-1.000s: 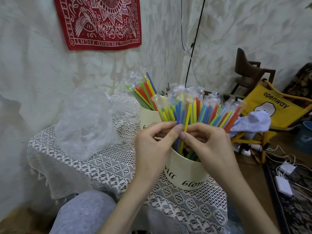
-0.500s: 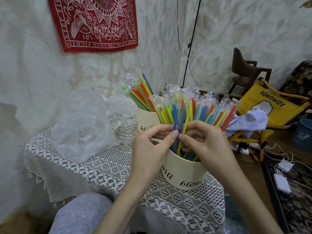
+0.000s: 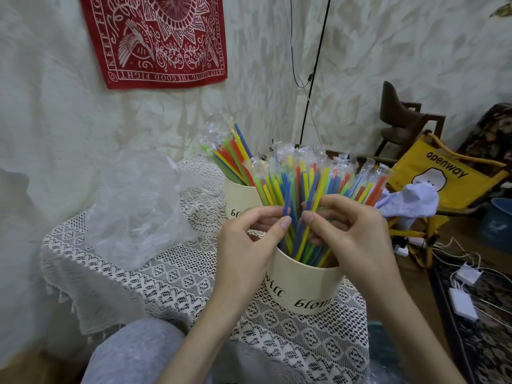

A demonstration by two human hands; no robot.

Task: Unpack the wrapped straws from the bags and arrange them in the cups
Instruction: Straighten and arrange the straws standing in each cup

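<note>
A cream cup (image 3: 304, 286) with black lettering stands at the near right of the lace-covered table (image 3: 166, 275), full of wrapped coloured straws (image 3: 318, 178) that fan upward. My left hand (image 3: 246, 242) pinches a blue straw just above the rim. My right hand (image 3: 357, 234) pinches a yellow straw beside it, its other fingers curled among the bunch. Behind stands a second cream cup (image 3: 238, 200) with a smaller bundle of wrapped straws (image 3: 227, 151) leaning left.
A crumpled clear plastic bag (image 3: 135, 206) lies on the table's left half. My grey-clad knee (image 3: 130, 353) is under the near edge. A yellow folding chair (image 3: 443, 184) with a white cloth (image 3: 407, 200), chargers and cables on the floor sit to the right.
My hands have drawn slightly apart, splitting the straws between thumb tips. The fan of straws has spread a little wider; the cups have not moved.
</note>
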